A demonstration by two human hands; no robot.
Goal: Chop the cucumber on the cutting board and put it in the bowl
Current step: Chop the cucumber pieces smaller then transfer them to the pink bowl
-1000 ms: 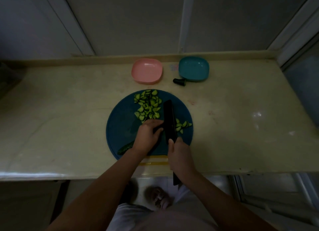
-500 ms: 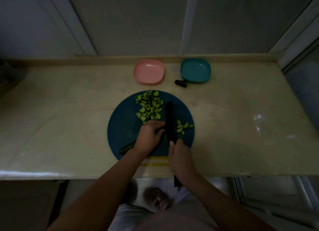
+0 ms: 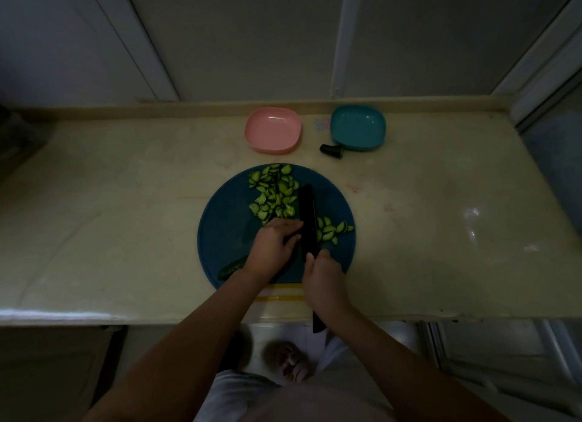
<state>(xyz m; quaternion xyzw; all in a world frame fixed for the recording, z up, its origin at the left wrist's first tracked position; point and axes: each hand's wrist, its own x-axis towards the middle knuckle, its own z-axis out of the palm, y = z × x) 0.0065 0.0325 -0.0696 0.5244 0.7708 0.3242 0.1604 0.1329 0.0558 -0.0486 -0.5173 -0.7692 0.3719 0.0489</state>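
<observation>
Cucumber under curled left hand; right hand tight around knife handle.

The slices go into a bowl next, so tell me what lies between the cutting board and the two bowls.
Only bare counter separates the cutting board from the pink bowl. A small dark piece lies at the near-left corner of the teal bowl, on the way from the cucumber slices.

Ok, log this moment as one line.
phase: chopping | left hand: holds cucumber on cutting board | right hand: grips knife | slices: on cutting board | pink bowl, teal bowl: empty
</observation>
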